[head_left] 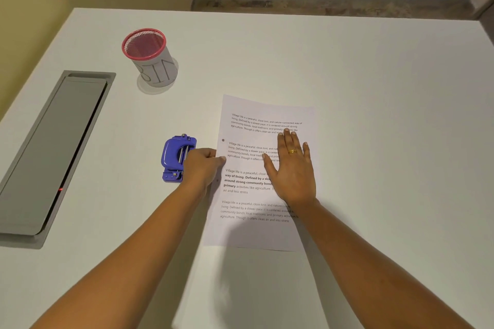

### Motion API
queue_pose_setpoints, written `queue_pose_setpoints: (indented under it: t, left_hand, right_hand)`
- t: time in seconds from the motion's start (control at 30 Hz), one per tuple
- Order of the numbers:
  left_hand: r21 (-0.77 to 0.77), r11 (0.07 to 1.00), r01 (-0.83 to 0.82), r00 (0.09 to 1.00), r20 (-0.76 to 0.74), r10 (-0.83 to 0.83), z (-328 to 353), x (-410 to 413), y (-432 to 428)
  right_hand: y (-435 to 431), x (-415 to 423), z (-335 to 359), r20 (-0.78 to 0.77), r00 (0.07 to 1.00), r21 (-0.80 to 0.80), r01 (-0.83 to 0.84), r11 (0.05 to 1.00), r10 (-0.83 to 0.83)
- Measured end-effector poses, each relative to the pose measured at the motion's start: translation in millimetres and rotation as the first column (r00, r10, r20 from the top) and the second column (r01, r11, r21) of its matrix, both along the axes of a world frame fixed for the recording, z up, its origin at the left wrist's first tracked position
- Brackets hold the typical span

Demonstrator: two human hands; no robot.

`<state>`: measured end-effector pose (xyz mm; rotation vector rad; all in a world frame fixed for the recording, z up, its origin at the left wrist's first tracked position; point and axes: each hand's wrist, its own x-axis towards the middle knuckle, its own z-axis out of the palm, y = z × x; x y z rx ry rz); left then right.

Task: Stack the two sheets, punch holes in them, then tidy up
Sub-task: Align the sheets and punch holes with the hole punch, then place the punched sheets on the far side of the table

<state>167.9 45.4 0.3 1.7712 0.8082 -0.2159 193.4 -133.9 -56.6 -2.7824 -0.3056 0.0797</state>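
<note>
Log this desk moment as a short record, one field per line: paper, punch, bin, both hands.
paper: printed, flat on the table; whether one sheet or two cannot be told
hole: one shows near the paper's left edge
hole punch: blue, just left of the paper
left hand: pinches the paper's left edge, beside the punch
right hand: flat, fingers spread, pressing on the paper
bin: red-rimmed cup, upright, beyond the punch
</note>
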Motion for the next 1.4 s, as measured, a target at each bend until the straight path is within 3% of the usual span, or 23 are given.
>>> queue_pose_setpoints:
  t: [0.27,0.5,0.8,0.97,1.1,1.3,1.4]
  left_hand:
    - [0.039,0.999,0.028,0.999,0.040,-0.029,3.0,-16.5,-2.9]
    - [0.040,0.999,0.035,0.997,0.064,-0.038,12.4,-17.9,-5.0]
    - [-0.041,0.999,0.018,0.993,0.115,-0.013,25.0,-30.8,-8.6]
    - [-0.170,0.985,-0.011,0.989,0.142,0.035,44.8,-43.6,-9.9]
    - [-0.254,0.967,-0.005,0.985,0.167,0.049,63.7,-58.0,-13.6]
    - [-0.302,0.952,-0.042,0.973,0.203,0.107,82.1,-77.4,-18.9]
    - [-0.271,0.962,-0.025,0.969,0.232,0.090,87.3,-85.5,-21.1]
  right_hand:
    - [-0.1,-0.9,-0.4,0.010,1.000,0.013,0.006,1.000,-0.006]
    - [-8.9,1.5,14.2,-0.105,0.993,0.118,-0.034,0.992,0.046]
    - [-54.5,-30.0,38.2,-0.277,0.946,0.347,0.259,0.901,-0.165]
    - [-68.0,-46.3,58.9,-0.372,0.889,0.520,0.437,0.734,-0.267]
    - [-74.4,-56.8,77.8,-0.544,0.797,0.618,0.593,0.516,-0.264]
    - [-78.6,-73.6,101.8,-0.552,0.818,0.772,0.574,0.273,-0.160]
    - [-82.9,-80.2,111.3,-0.513,0.843,0.809,0.539,0.236,-0.163]
